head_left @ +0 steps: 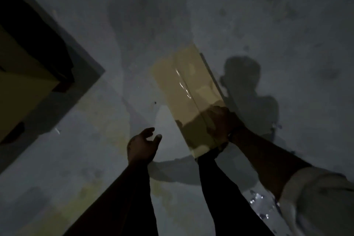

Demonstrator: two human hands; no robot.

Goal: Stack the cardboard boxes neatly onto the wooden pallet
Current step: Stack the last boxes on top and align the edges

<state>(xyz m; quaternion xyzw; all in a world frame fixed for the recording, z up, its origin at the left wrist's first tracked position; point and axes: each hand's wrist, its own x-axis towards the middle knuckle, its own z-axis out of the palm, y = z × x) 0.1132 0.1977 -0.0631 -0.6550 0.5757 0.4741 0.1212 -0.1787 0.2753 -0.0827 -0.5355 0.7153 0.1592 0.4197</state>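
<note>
A long tan cardboard box (183,90), sealed with shiny clear tape along its top, lies slantwise in the middle of the view over the grey floor. My right hand (220,120) is on its near right part and appears to grip the right edge; blur hides the fingers. My left hand (142,144) hangs in the air to the left of the box's near end, with fingers loosely spread and holding nothing. At the far left is another cardboard box (23,82) on a dark stack, with a dark edge (63,86) under it that may be the pallet.
The stained concrete floor (249,15) stretches all around in dim light. My dark-trousered leg (226,193) reaches up to the box's near end. My shadow (249,86) falls to the right of the box. Something shiny (258,203) glints low on the right.
</note>
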